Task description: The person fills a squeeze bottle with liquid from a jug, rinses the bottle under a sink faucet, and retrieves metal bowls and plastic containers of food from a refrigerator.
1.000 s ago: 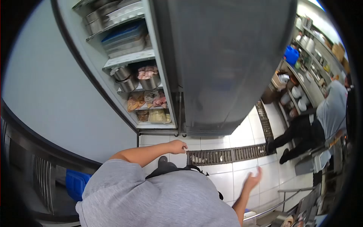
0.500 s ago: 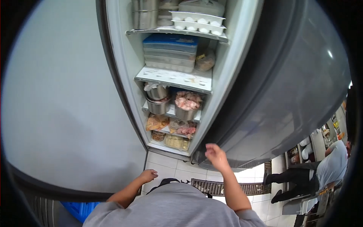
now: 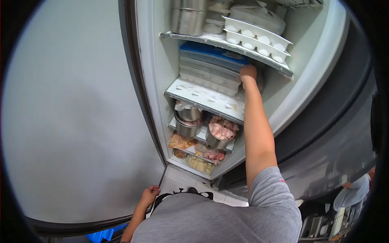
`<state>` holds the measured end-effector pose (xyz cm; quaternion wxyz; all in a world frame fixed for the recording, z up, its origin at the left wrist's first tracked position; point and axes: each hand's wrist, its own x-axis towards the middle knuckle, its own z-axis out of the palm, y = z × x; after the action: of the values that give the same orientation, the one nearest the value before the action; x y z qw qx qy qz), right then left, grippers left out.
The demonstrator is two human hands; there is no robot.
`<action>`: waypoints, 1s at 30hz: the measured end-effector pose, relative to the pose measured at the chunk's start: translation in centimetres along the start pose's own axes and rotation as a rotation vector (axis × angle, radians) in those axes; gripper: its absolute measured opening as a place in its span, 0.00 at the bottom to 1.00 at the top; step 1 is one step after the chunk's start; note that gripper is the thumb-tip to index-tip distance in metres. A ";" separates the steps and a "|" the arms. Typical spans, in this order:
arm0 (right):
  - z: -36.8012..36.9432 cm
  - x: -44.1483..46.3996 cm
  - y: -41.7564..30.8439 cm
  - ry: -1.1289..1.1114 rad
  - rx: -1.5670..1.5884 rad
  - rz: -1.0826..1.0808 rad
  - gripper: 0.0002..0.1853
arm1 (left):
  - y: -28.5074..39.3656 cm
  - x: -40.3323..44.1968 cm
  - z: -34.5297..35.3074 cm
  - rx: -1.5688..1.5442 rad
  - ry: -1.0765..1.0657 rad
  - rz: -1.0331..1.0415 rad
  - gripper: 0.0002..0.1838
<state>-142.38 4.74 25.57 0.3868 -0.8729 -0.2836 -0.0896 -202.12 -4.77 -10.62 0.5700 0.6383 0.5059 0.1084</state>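
Observation:
My right hand (image 3: 248, 74) reaches into the open fridge, its fingers closed around the right edge of a stack of clear plastic food containers (image 3: 210, 75). The top container has a blue lid (image 3: 214, 53). Part of the stack's right side and a bag behind it are hidden by my hand and forearm. Low at my left side, my left hand (image 3: 150, 194) hangs beside the lower edge of the fridge door, fingers loosely bent and apart from the thumb, holding nothing that I can see.
White egg trays (image 3: 257, 38) and a steel pot (image 3: 188, 20) occupy the shelf above. Below are steel pots (image 3: 188, 123), a pot of raw meat (image 3: 222, 129) and bagged food (image 3: 181, 141). The open door (image 3: 77, 113) stands left. A person (image 3: 352, 194) is at far right.
My right hand has risen from near the fridge's base up to the plastic container stack. The view has moved closer to the shelves and tilted. My left hand stays low by the door.

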 end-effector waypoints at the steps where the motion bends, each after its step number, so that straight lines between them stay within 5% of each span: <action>1: 0.5 0.4 -0.5 -0.008 0.005 -0.016 0.21 | 1.0 -0.3 0.2 -0.023 0.050 0.008 0.21; 3: 1.4 0.8 -0.9 0.215 0.075 -0.042 0.18 | -0.9 1.0 0.6 -0.079 0.077 -0.026 0.21; 7: 0.2 1.2 -2.2 0.039 0.159 -0.284 0.21 | 0.7 1.1 1.6 -0.017 0.102 -0.046 0.20; 11: 1.2 4.0 -1.4 0.142 0.170 -0.352 0.22 | 1.3 2.9 2.6 -0.078 0.104 -0.036 0.21; 13: 1.9 5.9 -0.7 0.715 0.134 -0.870 0.18 | 2.6 3.2 2.7 -0.029 0.113 -0.028 0.21; 15: 2.2 7.6 0.2 0.265 0.429 -0.554 0.13 | 1.9 2.6 2.1 0.030 0.108 -0.054 0.21; 17: -1.4 3.6 -2.1 0.054 0.618 -0.337 0.09 | -0.1 3.8 2.0 -0.098 0.088 -0.018 0.20; 19: -1.5 4.3 -1.6 0.002 0.443 -0.371 0.15 | 0.5 3.6 1.8 -0.090 0.095 -0.025 0.20; 21: -0.1 4.8 -0.8 0.321 0.312 -0.581 0.23 | 1.2 4.0 1.6 -0.083 0.103 -0.017 0.20; 22: -0.5 4.6 -0.2 0.215 -0.030 -0.470 0.32 | 1.5 4.3 1.5 -0.077 0.098 -0.022 0.20; 23: 2.3 6.5 1.9 0.293 0.027 -0.362 0.32 | 1.9 4.5 1.4 -0.070 0.095 -0.027 0.19; 24: 3.8 8.2 3.7 -0.079 0.177 -0.127 0.27 | 2.5 4.8 1.2 -0.069 0.093 -0.018 0.19; 26: 3.1 7.2 5.0 -0.226 0.304 -0.055 0.20 | 4.6 5.2 1.1 -0.028 0.049 -0.008 0.20; 30: -2.8 -0.5 -0.1 -0.250 0.800 0.295 0.17 | 8.4 6.2 0.6 -0.135 -0.034 0.027 0.21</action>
<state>-142.65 2.54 27.34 0.6656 -0.6898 -0.2127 0.1895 -194.39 0.99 -6.48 0.6189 0.6068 0.4790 0.1389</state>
